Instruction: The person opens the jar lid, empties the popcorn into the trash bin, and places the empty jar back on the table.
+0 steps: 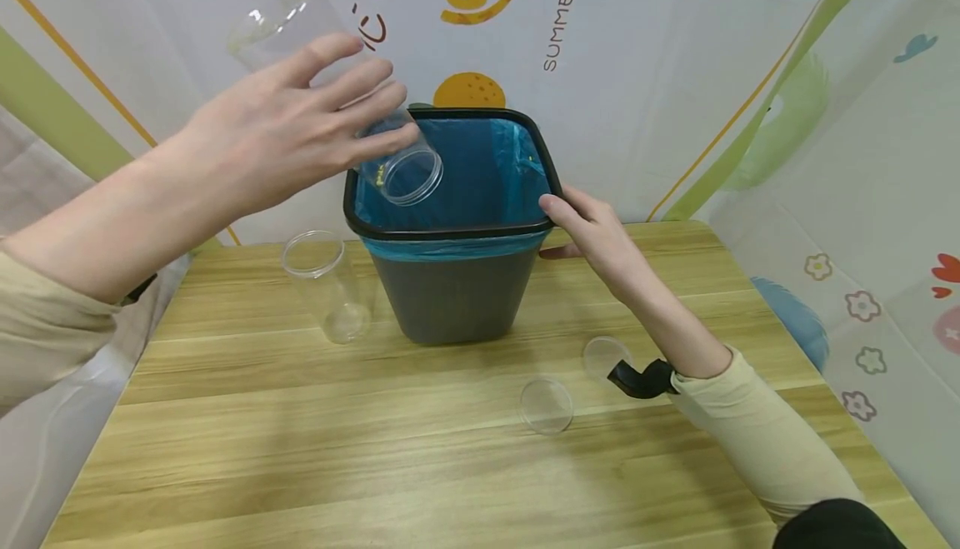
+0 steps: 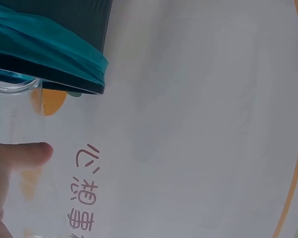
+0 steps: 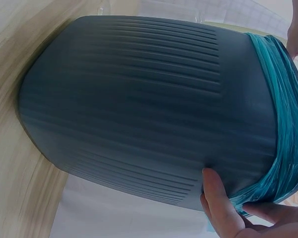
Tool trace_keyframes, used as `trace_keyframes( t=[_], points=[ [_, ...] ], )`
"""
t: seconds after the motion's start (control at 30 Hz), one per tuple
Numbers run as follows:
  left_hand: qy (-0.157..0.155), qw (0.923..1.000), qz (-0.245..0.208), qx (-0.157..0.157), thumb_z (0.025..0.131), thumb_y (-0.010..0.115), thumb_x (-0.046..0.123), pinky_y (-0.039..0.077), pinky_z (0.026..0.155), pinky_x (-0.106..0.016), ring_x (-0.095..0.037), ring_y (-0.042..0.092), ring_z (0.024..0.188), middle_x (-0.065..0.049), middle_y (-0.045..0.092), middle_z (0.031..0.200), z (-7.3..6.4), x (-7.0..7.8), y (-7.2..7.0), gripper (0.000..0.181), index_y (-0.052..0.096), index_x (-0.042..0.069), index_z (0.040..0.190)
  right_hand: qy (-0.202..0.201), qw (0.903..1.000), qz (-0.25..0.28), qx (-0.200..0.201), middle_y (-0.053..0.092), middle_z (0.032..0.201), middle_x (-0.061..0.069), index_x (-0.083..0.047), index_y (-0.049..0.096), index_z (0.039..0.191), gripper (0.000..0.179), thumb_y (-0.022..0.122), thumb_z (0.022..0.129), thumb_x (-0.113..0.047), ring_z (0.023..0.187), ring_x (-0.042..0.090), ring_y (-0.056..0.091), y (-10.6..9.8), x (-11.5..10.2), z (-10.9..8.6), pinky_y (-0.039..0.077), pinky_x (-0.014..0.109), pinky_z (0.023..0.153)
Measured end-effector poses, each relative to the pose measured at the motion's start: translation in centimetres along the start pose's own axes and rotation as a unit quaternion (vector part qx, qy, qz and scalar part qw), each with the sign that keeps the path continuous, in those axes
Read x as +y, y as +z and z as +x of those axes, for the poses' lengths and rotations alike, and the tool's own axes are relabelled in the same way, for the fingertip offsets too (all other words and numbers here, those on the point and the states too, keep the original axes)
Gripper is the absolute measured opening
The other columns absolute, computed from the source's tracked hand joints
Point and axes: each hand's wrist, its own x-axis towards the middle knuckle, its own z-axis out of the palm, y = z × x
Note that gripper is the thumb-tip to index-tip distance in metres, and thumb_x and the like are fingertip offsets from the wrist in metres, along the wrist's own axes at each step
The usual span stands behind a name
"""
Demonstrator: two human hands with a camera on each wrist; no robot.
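My left hand (image 1: 288, 124) grips a clear plastic jar (image 1: 285, 37), tilted with its open mouth down over a grey trash bin (image 1: 453, 299). Small yellow bits cling inside near the jar's mouth. In the left wrist view, the thumb (image 2: 27, 154) lies along the jar (image 2: 27, 119). The bin stands upright, lined with a blue bag (image 1: 517, 149) folded over the black rim. At its right side my right hand (image 1: 600, 237) holds the rim, thumb on top. The right wrist view shows fingers (image 3: 216, 191) against the bin's outer wall.
A second clear jar (image 1: 330, 291) stands uncovered left of the bin. Two clear round discs, one nearer disc (image 1: 547, 406) and one farther disc (image 1: 603, 356), lie on the wooden table (image 1: 315, 449). A printed curtain (image 1: 615, 99) hangs behind.
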Motion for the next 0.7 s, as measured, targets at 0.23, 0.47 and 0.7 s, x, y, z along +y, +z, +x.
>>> trace_keyframes(
  t=[0.23,0.47,0.7],
  points=[
    [0.029,0.9984,0.048,0.007,0.068,0.094,0.008,0.016,0.13,-0.046,-0.035,0.04,0.141,-0.019,0.051,0.143,0.6,-0.1,-0.2,0.095,0.046,0.015,0.15,-0.001,1.0,0.005,-0.001,0.047,0.159,0.008,-0.016,0.042,0.158,0.057,0.048,0.107,-0.041,0.144,0.025,0.047,0.1,0.0,0.0,0.058,0.056,0.095],
    [0.043,0.998,0.046,-0.002,0.063,0.098,0.016,0.013,0.131,-0.047,-0.036,0.038,0.143,-0.019,0.049,0.147,1.3,-0.2,-0.2,0.111,0.038,0.012,0.156,-0.001,1.0,0.004,0.001,0.047,0.159,0.007,-0.017,0.043,0.157,0.057,0.048,0.107,-0.042,0.143,0.024,0.047,0.1,0.0,0.0,0.058,0.056,0.095],
    [0.023,0.9992,0.024,0.022,0.056,0.099,0.015,0.023,0.126,-0.046,-0.036,0.042,0.135,-0.019,0.051,0.14,1.6,-0.5,0.0,0.109,0.042,0.005,0.149,-0.001,1.0,0.003,0.001,0.047,0.158,0.007,-0.018,0.043,0.157,0.056,0.048,0.107,-0.042,0.143,0.024,0.047,0.1,0.0,0.0,0.058,0.057,0.095]
  ],
)
